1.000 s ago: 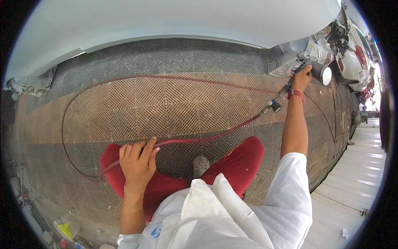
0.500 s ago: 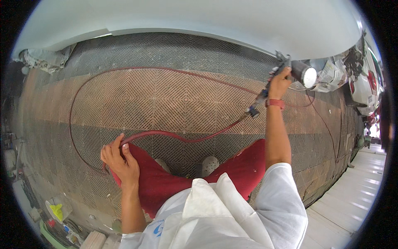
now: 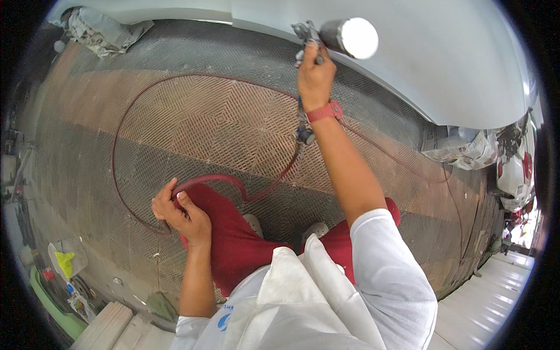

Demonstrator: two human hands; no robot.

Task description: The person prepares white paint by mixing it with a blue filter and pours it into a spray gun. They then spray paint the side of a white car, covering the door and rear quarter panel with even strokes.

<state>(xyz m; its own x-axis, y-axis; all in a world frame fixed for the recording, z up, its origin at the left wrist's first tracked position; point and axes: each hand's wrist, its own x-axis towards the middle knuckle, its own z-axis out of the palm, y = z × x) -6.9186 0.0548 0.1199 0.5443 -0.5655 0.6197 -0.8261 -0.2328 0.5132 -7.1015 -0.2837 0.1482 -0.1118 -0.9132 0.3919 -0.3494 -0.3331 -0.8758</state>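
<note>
My right hand (image 3: 316,76), with a red watch on its wrist, is wrapped round the handle of a spray gun (image 3: 309,36). The gun carries a dark cup with a white end (image 3: 357,38), and it is held close to a pale car body panel (image 3: 408,64). From below the grip a red air hose (image 3: 211,178) runs back to my left hand (image 3: 185,213). The fingers of that hand are curled round the hose beside my left knee. Beyond it the hose loops over the floor.
Patterned floor tiles (image 3: 221,116) in grey and tan lie under me. Paper-masked wheels (image 3: 466,146) stand at the panel's right, with another paper-covered part (image 3: 105,35) at far left. A white car (image 3: 516,175) is at the right. A bin with a yellow cloth (image 3: 65,263) sits lower left.
My right hand has swung the spray gun to the left and farther along the panel. My left hand keeps the hose and has shifted slightly in the view. The hose bends more tightly.
</note>
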